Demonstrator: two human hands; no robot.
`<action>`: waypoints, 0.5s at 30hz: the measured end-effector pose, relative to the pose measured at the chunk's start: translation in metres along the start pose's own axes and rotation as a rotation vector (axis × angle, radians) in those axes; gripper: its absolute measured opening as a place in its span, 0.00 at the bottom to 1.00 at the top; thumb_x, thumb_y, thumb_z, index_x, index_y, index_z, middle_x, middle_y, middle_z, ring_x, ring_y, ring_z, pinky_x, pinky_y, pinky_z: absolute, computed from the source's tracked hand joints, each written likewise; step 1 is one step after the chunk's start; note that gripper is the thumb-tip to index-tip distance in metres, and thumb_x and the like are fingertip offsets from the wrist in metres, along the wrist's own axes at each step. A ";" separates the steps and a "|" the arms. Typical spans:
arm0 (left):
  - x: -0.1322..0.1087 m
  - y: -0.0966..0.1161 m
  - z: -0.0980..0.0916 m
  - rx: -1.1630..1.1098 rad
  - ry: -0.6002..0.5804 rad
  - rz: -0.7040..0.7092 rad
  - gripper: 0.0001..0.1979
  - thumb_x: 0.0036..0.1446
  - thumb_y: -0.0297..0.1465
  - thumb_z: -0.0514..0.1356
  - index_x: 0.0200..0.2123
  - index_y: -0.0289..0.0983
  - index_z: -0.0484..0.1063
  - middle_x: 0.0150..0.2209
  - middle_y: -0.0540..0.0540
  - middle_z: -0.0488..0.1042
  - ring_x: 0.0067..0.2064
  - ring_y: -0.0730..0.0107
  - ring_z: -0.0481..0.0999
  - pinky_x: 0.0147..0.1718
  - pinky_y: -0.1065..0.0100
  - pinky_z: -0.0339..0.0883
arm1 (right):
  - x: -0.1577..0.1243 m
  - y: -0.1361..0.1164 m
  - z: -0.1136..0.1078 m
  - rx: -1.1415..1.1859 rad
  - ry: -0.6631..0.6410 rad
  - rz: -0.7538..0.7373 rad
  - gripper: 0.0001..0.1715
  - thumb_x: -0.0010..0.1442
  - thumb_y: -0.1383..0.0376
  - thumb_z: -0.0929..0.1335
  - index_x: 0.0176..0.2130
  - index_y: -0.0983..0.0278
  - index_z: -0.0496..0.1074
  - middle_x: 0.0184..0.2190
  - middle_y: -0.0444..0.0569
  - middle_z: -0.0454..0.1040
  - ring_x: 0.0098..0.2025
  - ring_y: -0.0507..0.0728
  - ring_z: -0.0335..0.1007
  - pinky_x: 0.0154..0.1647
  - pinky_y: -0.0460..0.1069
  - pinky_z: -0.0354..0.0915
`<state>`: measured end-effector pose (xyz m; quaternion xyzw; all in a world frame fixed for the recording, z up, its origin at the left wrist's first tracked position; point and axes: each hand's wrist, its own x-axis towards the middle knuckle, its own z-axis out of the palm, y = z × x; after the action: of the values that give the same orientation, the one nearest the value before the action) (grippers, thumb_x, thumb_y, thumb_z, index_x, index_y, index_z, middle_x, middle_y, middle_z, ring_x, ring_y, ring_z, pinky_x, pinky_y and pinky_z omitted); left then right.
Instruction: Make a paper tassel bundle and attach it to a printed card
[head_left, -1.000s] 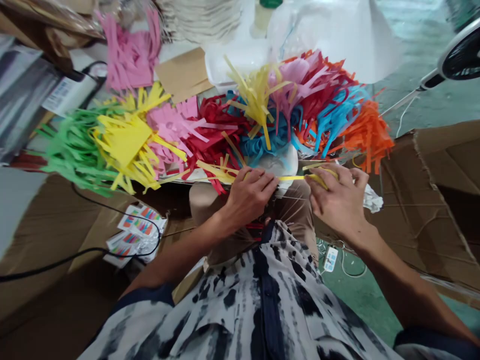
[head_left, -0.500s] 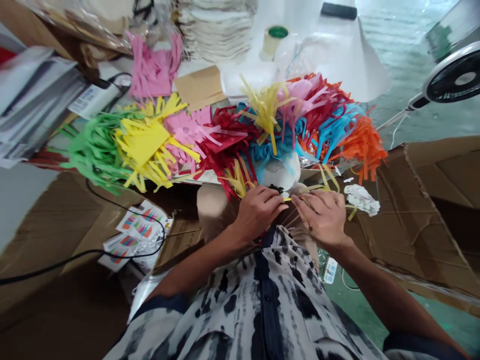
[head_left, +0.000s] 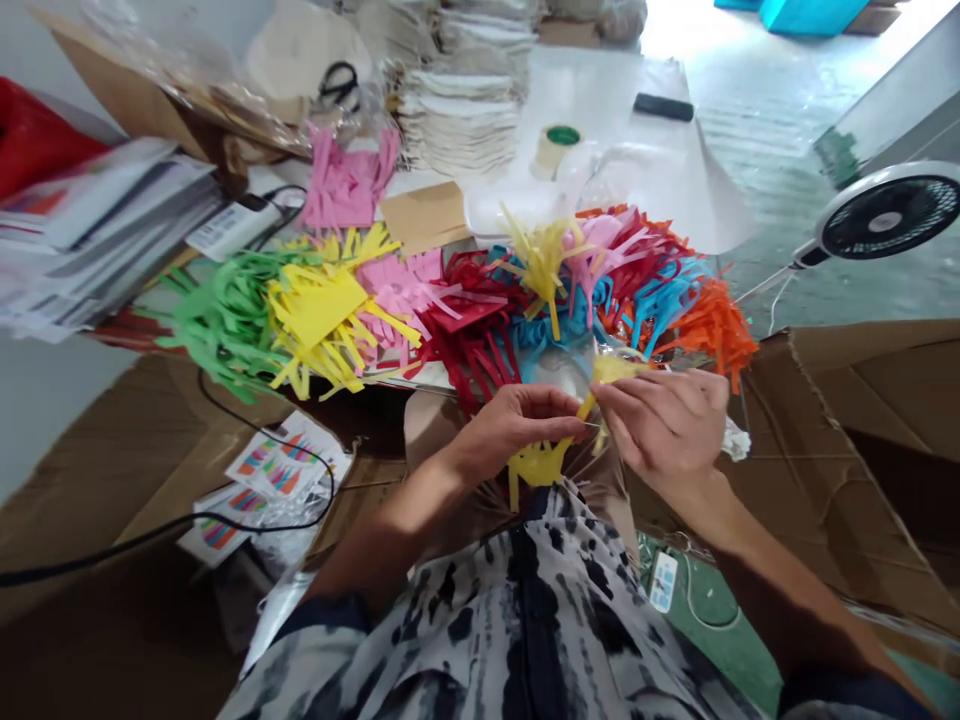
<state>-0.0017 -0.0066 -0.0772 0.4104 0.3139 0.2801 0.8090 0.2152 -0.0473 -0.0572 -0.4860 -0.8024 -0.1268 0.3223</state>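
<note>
While left hand [head_left: 517, 425] pinches yellow strip [head_left: 586, 406] between thumb and fingers, right hand [head_left: 664, 430] grips its upper end, hands close together towards 5 o'clock from centre. Strip best held taut, I judge, keeping yellow fringe [head_left: 536, 465] at left fingertips untangled. Table [head_left: 581, 85] crowded: green fringe [head_left: 221, 325] at 9, white stack [head_left: 461, 115] at 12, tape [head_left: 561, 150] at 1. Fan [head_left: 885, 222], greenish floor [head_left: 750, 135] at 2; cardboard [head_left: 832, 400] at 3.

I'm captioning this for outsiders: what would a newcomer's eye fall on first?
Probably the bright fringed bundles spread across the middle of the view, from green on the left to orange on the right. Just below them, near the centre, the left hand and right hand hold yellow fringe. The white-rimmed fan at the right edge also stands out.
</note>
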 end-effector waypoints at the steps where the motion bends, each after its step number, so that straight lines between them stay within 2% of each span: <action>1: 0.002 0.000 0.000 0.028 0.024 0.028 0.17 0.51 0.41 0.78 0.36 0.35 0.83 0.33 0.47 0.82 0.34 0.73 0.77 0.39 0.70 0.69 | 0.005 -0.002 0.003 0.090 -0.015 0.105 0.05 0.67 0.65 0.73 0.42 0.54 0.82 0.37 0.43 0.86 0.43 0.60 0.82 0.49 0.59 0.65; 2: 0.004 0.001 0.000 0.066 0.059 0.069 0.16 0.51 0.41 0.78 0.35 0.35 0.83 0.32 0.48 0.81 0.33 0.74 0.76 0.38 0.70 0.69 | 0.009 -0.003 0.007 0.200 -0.022 0.219 0.04 0.68 0.63 0.73 0.40 0.55 0.82 0.36 0.44 0.85 0.41 0.60 0.81 0.48 0.58 0.67; 4: 0.010 0.007 -0.001 0.141 0.138 0.191 0.16 0.52 0.42 0.77 0.33 0.36 0.83 0.33 0.48 0.80 0.34 0.74 0.75 0.38 0.70 0.69 | 0.018 -0.005 0.014 0.448 -0.042 0.454 0.08 0.67 0.58 0.73 0.36 0.57 0.81 0.32 0.44 0.83 0.36 0.58 0.78 0.41 0.55 0.68; 7: 0.017 0.019 -0.001 0.163 0.182 0.326 0.16 0.50 0.43 0.78 0.31 0.38 0.82 0.42 0.46 0.81 0.41 0.70 0.77 0.43 0.68 0.71 | 0.031 -0.004 0.025 0.715 -0.051 0.678 0.12 0.65 0.53 0.74 0.34 0.57 0.81 0.29 0.43 0.80 0.29 0.55 0.71 0.30 0.51 0.63; 9: 0.021 0.026 -0.001 0.130 0.172 0.326 0.17 0.50 0.44 0.78 0.30 0.38 0.81 0.42 0.46 0.81 0.41 0.69 0.77 0.43 0.67 0.71 | 0.040 -0.002 0.031 0.768 -0.021 0.710 0.12 0.64 0.53 0.75 0.33 0.57 0.82 0.28 0.44 0.80 0.29 0.54 0.69 0.30 0.51 0.62; 11: 0.023 0.031 -0.001 0.098 0.189 0.306 0.18 0.51 0.44 0.77 0.31 0.37 0.81 0.35 0.48 0.80 0.36 0.72 0.75 0.39 0.68 0.70 | 0.048 0.001 0.035 0.803 -0.015 0.696 0.12 0.63 0.53 0.75 0.34 0.57 0.82 0.29 0.44 0.79 0.31 0.55 0.71 0.30 0.50 0.62; 15: 0.024 0.029 -0.003 0.087 0.253 0.361 0.19 0.50 0.44 0.78 0.32 0.35 0.80 0.31 0.50 0.78 0.32 0.76 0.73 0.35 0.70 0.66 | 0.062 0.004 0.036 0.844 -0.115 0.596 0.12 0.65 0.53 0.74 0.35 0.57 0.82 0.30 0.44 0.80 0.32 0.55 0.73 0.32 0.50 0.64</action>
<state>0.0059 0.0270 -0.0608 0.4562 0.3463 0.4557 0.6814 0.1843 0.0163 -0.0449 -0.5272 -0.6271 0.3319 0.4676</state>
